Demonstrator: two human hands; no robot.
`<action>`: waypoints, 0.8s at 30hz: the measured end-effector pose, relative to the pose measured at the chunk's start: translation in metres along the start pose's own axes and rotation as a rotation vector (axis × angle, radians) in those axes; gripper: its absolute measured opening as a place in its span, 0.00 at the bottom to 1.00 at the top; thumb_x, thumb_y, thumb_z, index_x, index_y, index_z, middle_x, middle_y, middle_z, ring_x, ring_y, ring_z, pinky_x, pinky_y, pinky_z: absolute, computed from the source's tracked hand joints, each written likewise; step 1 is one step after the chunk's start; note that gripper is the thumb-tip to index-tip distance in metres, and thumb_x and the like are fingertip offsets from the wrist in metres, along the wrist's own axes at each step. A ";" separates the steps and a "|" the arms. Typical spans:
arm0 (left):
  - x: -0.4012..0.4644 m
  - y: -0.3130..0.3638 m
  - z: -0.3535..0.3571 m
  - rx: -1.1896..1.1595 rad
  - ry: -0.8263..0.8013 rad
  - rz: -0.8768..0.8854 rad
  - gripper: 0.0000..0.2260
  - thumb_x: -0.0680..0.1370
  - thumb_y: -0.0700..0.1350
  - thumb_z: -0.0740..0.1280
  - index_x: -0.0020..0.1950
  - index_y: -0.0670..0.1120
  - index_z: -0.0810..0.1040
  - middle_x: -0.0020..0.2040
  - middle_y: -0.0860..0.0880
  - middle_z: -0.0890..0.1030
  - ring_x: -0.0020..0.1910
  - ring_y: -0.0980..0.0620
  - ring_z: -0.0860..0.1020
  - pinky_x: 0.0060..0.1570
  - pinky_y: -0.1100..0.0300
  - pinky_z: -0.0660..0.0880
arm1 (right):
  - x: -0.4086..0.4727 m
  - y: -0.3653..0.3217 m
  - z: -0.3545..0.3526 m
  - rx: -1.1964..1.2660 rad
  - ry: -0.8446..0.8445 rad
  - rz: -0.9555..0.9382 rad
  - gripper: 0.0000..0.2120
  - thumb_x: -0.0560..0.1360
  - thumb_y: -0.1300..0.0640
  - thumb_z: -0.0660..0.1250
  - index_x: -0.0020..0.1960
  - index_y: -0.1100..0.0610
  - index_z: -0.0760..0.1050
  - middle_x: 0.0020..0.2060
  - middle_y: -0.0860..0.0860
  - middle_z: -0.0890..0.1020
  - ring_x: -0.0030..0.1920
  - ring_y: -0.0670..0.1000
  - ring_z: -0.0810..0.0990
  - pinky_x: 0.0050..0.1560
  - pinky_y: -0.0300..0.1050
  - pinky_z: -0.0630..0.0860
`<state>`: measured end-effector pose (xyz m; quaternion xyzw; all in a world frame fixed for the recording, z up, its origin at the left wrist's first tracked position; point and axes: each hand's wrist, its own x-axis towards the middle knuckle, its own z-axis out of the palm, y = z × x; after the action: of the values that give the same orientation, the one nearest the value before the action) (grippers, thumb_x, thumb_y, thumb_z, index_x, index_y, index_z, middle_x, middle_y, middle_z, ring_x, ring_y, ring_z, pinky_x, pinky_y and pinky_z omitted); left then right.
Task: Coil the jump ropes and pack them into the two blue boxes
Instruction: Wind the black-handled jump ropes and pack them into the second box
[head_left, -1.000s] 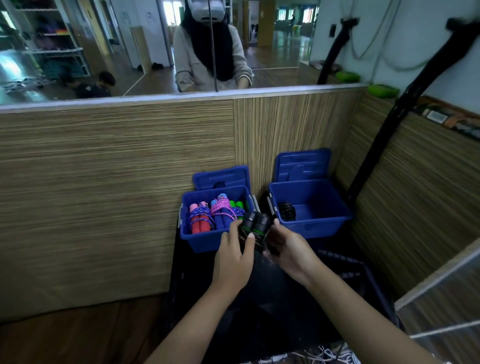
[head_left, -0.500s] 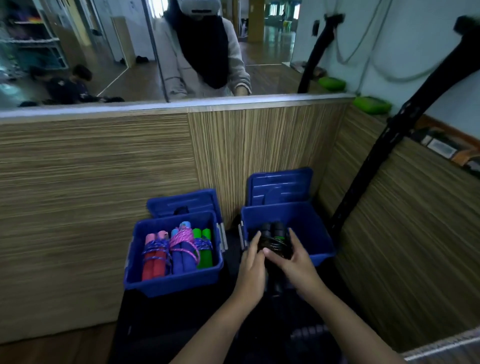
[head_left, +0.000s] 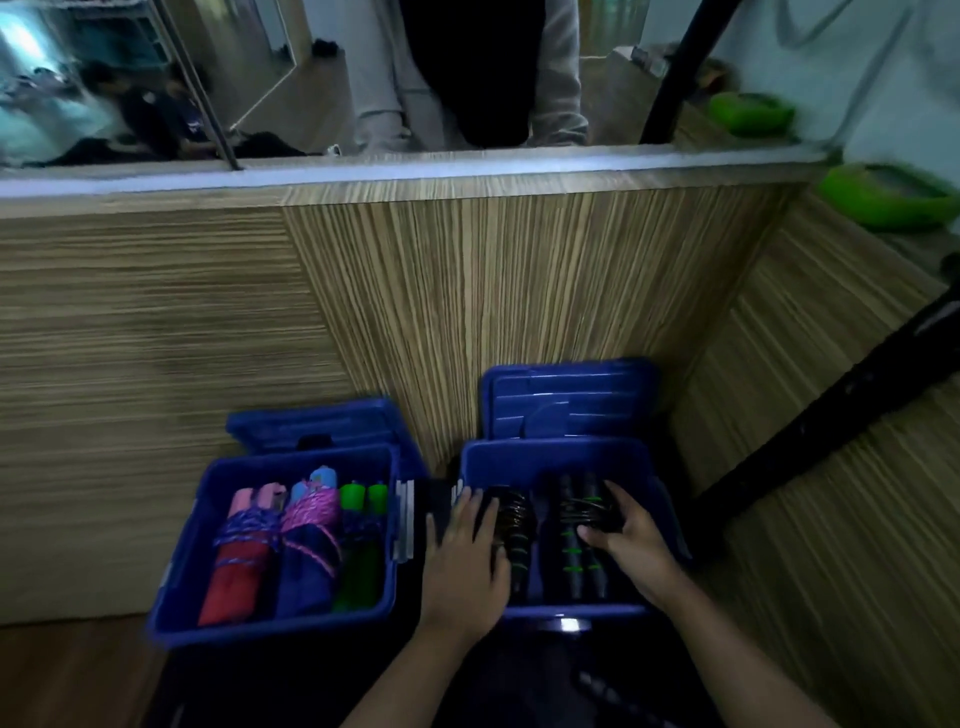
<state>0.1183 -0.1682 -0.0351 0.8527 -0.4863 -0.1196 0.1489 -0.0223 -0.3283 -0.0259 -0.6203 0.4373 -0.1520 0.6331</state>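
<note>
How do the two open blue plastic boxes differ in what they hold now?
The left blue plastic box holds three coiled ropes with red, blue and green handles; the right blue plastic box holds two with black handles. No hand touches the left box's ropes; the left hand and right hand are at the right box. Both lids stand open.

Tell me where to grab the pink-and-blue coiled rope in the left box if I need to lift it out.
Grip the pink-and-blue jump rope at its wrapped middle, coming straight down from above. The cord binds both handles there, so one pinch likely lifts the whole bundle. The red bundle and green bundle flank it closely, blocking sideways approaches.
</note>
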 end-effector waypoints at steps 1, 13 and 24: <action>0.000 -0.003 0.003 -0.039 0.009 0.007 0.28 0.79 0.54 0.48 0.79 0.50 0.50 0.79 0.54 0.47 0.76 0.57 0.38 0.73 0.52 0.35 | 0.005 0.007 -0.001 -0.014 -0.013 0.031 0.27 0.70 0.74 0.69 0.64 0.55 0.68 0.48 0.46 0.79 0.48 0.43 0.77 0.42 0.27 0.75; 0.001 -0.003 0.016 -0.064 0.085 0.024 0.32 0.75 0.57 0.50 0.77 0.43 0.59 0.78 0.49 0.57 0.76 0.57 0.38 0.72 0.57 0.35 | 0.038 0.027 0.023 -0.658 -0.123 0.181 0.31 0.73 0.56 0.70 0.72 0.57 0.60 0.62 0.57 0.77 0.63 0.57 0.75 0.57 0.40 0.70; -0.038 0.012 0.007 -0.037 0.087 0.070 0.25 0.78 0.54 0.49 0.68 0.47 0.74 0.68 0.49 0.75 0.72 0.50 0.67 0.68 0.33 0.59 | -0.008 0.005 0.004 -0.572 -0.009 0.058 0.21 0.72 0.60 0.72 0.64 0.60 0.74 0.57 0.55 0.80 0.58 0.53 0.78 0.56 0.38 0.70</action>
<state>0.0871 -0.1424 -0.0346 0.8366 -0.5066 -0.0861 0.1899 -0.0255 -0.3183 -0.0287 -0.7617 0.4772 -0.0014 0.4384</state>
